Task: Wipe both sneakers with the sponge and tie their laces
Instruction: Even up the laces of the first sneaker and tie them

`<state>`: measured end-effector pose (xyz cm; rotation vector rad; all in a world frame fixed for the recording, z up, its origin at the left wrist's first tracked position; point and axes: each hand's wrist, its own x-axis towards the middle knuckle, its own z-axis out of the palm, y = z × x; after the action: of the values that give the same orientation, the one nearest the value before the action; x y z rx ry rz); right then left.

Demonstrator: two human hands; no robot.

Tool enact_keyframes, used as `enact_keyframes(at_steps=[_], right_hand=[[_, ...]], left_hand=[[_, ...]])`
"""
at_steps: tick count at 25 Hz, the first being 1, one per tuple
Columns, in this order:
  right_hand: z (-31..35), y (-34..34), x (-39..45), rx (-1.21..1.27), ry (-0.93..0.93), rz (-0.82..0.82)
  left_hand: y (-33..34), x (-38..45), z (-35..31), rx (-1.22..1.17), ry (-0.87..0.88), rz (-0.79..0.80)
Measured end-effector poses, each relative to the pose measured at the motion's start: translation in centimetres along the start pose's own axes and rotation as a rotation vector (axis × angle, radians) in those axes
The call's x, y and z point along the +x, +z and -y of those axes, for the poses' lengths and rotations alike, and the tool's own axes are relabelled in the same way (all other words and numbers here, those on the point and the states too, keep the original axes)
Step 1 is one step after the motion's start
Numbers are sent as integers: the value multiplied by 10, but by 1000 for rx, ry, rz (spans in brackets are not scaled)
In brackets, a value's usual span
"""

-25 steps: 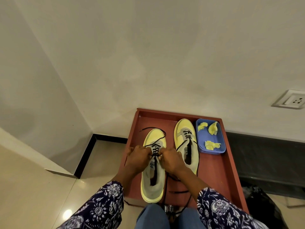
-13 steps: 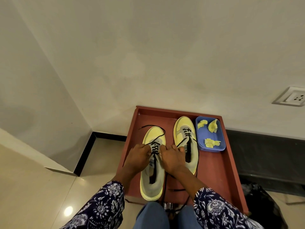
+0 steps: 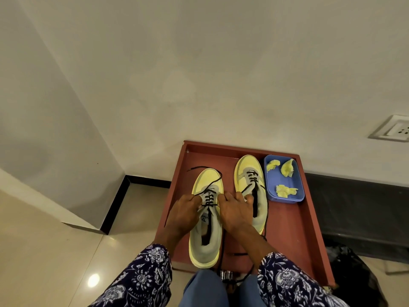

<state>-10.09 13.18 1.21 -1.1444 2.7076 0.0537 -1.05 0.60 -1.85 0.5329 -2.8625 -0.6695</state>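
Two yellow-and-grey sneakers with black laces stand side by side, toes away from me, in a red-brown tray [image 3: 294,229]. On the left sneaker [image 3: 207,238], my left hand [image 3: 183,216] and my right hand [image 3: 234,212] each pinch the lace at the tongue's sides. One loose lace end [image 3: 205,170] loops over that shoe's toe. The right sneaker [image 3: 250,171] has untied laces; one trails toward me along the tray. A blue tub [image 3: 285,179] at the tray's back right holds three yellow sponge pieces [image 3: 286,190].
The tray sits on a glossy tiled floor against a pale wall with black skirting. A wall corner juts out at the left [image 3: 104,229]. A wall socket [image 3: 396,129] is at the right. A dark bag [image 3: 354,269] lies right of the tray. My knees are at the bottom edge.
Both hands have stayed on the left sneaker's laces and shifted slightly toward the toe. The shoes and tub have not moved; the camera view shifted a little.
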Motion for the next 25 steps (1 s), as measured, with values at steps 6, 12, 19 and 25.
enact_keyframes(at_steps=[6,12,19,25], right_hand=[[2,1,2,49,7,78],[-14,4,0,399,-48,227],[-12,-3,-9,756,12,233],[-11,-5,-7,982,5,133]], left_hand=[[-1,2,3,-68,-93,148],[-9,-7,13,-92,-89,266],[-17,-15,-2,-375,-153,110],[-13,-9,-14,-911,-301,1]])
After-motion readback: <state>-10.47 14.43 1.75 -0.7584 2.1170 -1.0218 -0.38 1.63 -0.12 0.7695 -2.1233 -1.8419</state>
